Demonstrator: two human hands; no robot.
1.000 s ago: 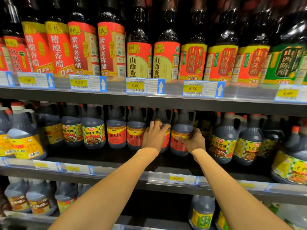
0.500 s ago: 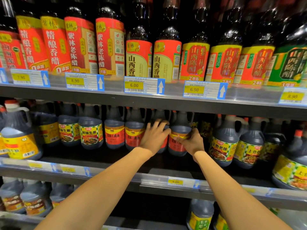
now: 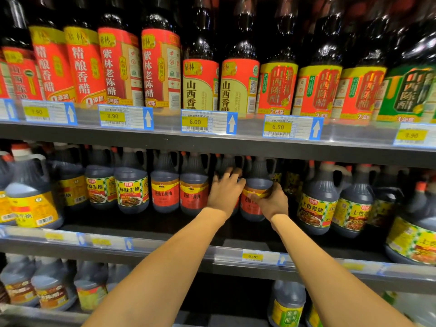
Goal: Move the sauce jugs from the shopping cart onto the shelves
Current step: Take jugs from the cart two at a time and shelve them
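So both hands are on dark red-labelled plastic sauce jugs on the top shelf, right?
No: the head view shows the left hand and right hand on dark red-labelled plastic sauce jugs on the middle shelf, not the top.

In the centre of the frame, on the middle shelf [image 3: 146, 224], the right hand [image 3: 273, 204] grips a red-labelled sauce jug [image 3: 257, 182], thumb across its label. The left hand [image 3: 224, 192] lies with spread fingers against the neighbouring jug [image 3: 227, 162] to its left, largely hiding it. Tall vinegar bottles [image 3: 200, 86] line the top of the frame.
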